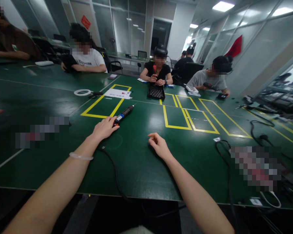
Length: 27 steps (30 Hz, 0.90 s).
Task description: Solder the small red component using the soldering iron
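Note:
My left hand [104, 127] lies palm down on the green table [136, 162], its fingertips touching the rear end of a black electric screwdriver [124, 114] that lies flat, tip pointing away. A black cable [114, 172] runs from the tool under my wrist and off the near table edge. A pale bracelet sits on my left wrist. My right hand [158, 144] rests on the table about a hand's width to the right, fingers loosely curled, holding nothing.
Yellow tape rectangles [180, 117] mark the table. A black tray [156, 92], papers [118, 93] and a white coil [82, 92] lie further off. Black cables [256, 130] trail at the right. Several people sit along the far side, one holding a red tool.

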Each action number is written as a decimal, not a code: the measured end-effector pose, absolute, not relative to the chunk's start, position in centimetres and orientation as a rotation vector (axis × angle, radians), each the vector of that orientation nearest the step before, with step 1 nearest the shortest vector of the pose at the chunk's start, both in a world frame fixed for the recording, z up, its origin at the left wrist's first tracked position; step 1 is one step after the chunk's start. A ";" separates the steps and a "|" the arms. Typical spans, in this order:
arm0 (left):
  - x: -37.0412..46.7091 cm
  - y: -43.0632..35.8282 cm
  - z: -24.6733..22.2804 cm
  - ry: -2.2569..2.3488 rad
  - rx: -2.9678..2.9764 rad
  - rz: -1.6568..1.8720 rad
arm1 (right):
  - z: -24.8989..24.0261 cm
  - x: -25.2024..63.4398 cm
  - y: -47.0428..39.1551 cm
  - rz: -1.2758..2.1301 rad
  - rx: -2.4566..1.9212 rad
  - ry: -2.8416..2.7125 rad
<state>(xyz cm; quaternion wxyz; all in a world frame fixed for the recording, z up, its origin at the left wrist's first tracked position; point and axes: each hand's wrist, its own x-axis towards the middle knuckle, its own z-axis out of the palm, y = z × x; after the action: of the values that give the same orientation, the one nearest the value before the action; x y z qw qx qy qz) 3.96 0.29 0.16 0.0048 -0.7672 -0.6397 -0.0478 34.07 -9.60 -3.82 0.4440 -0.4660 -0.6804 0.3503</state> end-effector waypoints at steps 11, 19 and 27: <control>-1.9 1.9 -0.6 -2.097 -2.199 -0.277 | -3.7 34.0 -9.6 0.886 -1.182 -1.718; -0.4 0.7 0.0 -2.029 -2.127 -0.402 | -3.7 34.0 -9.6 0.883 -1.174 -1.736; 3.0 -1.0 1.2 -2.018 -2.263 -1.031 | -3.5 34.0 -9.7 0.884 -1.179 -1.749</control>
<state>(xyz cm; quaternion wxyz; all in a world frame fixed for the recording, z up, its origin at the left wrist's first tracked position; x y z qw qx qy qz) 2.97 -1.01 1.23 -0.0305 -0.7063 -0.6299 -0.3216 33.96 -9.72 -3.52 0.4145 -0.4693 -0.6959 0.3516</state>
